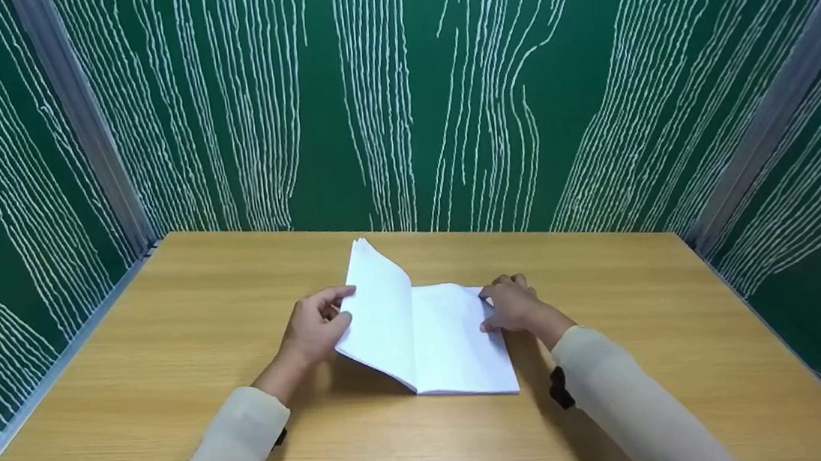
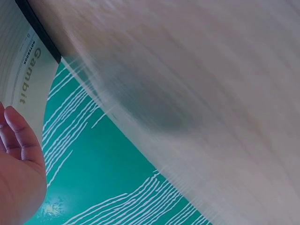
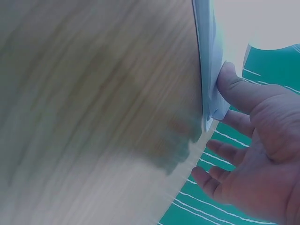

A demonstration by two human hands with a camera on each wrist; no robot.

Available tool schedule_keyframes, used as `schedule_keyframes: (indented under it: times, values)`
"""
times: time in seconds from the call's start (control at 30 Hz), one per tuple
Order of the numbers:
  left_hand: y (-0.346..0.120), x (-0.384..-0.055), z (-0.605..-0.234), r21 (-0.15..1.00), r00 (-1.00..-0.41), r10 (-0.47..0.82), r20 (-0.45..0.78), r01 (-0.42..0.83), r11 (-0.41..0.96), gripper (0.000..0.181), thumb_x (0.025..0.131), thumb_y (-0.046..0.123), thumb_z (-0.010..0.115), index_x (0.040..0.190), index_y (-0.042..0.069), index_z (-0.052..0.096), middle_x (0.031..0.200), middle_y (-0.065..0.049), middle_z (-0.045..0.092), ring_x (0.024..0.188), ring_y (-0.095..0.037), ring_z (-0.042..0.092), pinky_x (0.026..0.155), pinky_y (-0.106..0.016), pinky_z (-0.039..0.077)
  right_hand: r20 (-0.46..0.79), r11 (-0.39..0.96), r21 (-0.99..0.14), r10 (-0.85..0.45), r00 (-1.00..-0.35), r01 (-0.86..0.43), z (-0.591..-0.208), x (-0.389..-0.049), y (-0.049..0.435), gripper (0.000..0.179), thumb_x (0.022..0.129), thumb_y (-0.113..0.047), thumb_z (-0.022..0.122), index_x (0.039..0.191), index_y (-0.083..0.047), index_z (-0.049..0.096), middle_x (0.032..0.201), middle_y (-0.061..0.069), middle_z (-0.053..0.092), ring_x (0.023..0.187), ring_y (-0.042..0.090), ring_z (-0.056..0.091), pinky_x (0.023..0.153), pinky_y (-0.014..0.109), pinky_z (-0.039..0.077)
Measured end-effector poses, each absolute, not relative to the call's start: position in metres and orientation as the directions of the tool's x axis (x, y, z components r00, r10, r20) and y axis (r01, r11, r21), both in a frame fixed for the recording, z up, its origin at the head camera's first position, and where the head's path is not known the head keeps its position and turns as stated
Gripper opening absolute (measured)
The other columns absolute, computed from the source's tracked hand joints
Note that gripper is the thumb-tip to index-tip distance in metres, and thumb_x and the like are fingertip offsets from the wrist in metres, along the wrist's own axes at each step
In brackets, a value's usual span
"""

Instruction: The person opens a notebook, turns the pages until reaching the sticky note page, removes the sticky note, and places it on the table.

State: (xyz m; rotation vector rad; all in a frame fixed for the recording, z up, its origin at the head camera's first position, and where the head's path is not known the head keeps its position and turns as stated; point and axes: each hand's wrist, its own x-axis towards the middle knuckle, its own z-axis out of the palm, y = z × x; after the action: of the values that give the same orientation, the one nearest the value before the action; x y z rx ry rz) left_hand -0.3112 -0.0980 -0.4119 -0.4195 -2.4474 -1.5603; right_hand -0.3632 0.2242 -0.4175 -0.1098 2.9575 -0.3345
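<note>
A notebook (image 1: 459, 339) with blank-looking white pages lies spread on the table, its left half raised at a slant and its right half down on the wood. My left hand (image 1: 312, 326) grips that raised half by its outer edge, thumb on the page side. In the left wrist view its cover (image 2: 29, 70) shows the words "Gambit" and "NOTEBOOK". At the far right corner, my right hand (image 1: 512, 303) pinches the page edge; the right wrist view shows the thumb (image 3: 229, 82) on the paper and the index finger by the corner, other fingers loosely bent.
The wooden table (image 1: 236, 292) spreads around the notebook on all sides. Green panels (image 1: 324, 118) with wavy white lines stand behind it and along both sides, joined by grey posts (image 1: 80, 119). Both forearms, in pale sleeves, come in from the near edge.
</note>
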Motion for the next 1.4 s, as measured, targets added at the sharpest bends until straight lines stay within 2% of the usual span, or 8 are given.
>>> schedule_keyframes:
  times: [0.3,0.5,0.73,0.97,1.23,1.4]
  values:
    - [-0.098,-0.3092,-0.4076,0.86,-0.942,0.137,0.308,0.337,0.384,0.033,0.079,0.014,0.055,0.111,0.024,0.06,0.089,0.0,0.054,0.077,-0.016,0.048,0.064,-0.028,0.043,-0.128,0.961,-0.272,-0.094,-0.987,-0.056,-0.4168,-0.361,0.2229,0.053,0.066,-0.033,0.073,0.115,-0.021,0.057,0.119,0.006,0.044,0.111,0.028,0.028,0.089,0.049,0.032]
    - [-0.0968,-0.3094,-0.4083,0.841,-0.931,0.138,0.337,0.364,0.4,0.033,0.078,0.012,0.053,0.109,0.019,0.061,0.088,0.001,0.055,0.073,-0.014,0.048,0.063,-0.026,0.042,-0.08,0.965,-0.232,-0.143,-0.986,-0.121,-0.4196,-0.3599,0.2231,0.05,0.066,-0.03,0.073,0.112,-0.019,0.06,0.115,0.006,0.05,0.112,0.03,0.031,0.09,0.051,0.028]
    - [-0.0961,-0.3102,-0.4112,0.838,-0.936,0.114,0.334,0.35,0.419,0.032,0.078,0.014,0.054,0.108,0.02,0.062,0.088,0.004,0.055,0.074,-0.013,0.048,0.064,-0.027,0.042,-0.068,0.965,-0.233,-0.137,-0.988,-0.118,-0.4173,-0.3587,0.2198,0.047,0.064,-0.028,0.075,0.108,-0.021,0.061,0.097,0.001,0.053,0.095,0.022,0.038,0.08,0.042,0.034]
    - [-0.097,-0.3089,-0.4119,0.848,-0.944,0.115,0.31,0.329,0.415,0.033,0.078,0.016,0.054,0.109,0.023,0.061,0.093,0.005,0.056,0.078,-0.014,0.048,0.068,-0.027,0.042,-0.114,0.945,-0.324,-0.074,-0.991,-0.033,-0.4151,-0.3561,0.2173,0.048,0.063,-0.025,0.076,0.108,-0.02,0.06,0.097,0.0,0.061,0.083,0.02,0.053,0.081,0.041,0.044]
    - [-0.0981,-0.3085,-0.4108,0.854,-0.941,0.125,0.314,0.338,0.395,0.033,0.079,0.015,0.055,0.11,0.024,0.06,0.091,0.003,0.055,0.077,-0.016,0.047,0.066,-0.029,0.042,-0.082,0.92,-0.393,-0.034,-0.996,0.001,-0.4104,-0.3571,0.2201,0.039,0.072,-0.025,0.068,0.109,-0.014,0.06,0.098,0.004,0.06,0.08,0.021,0.054,0.075,0.035,0.048]
    - [-0.0976,-0.3085,-0.4108,0.849,-0.938,0.129,0.322,0.346,0.399,0.032,0.079,0.015,0.054,0.109,0.023,0.061,0.089,0.003,0.055,0.075,-0.015,0.047,0.064,-0.028,0.042,-0.06,0.844,-0.536,-0.021,-0.998,0.014,-0.4117,-0.3593,0.2264,0.037,0.079,-0.026,0.059,0.113,-0.011,0.056,0.104,0.008,0.058,0.086,0.021,0.053,0.074,0.033,0.047]
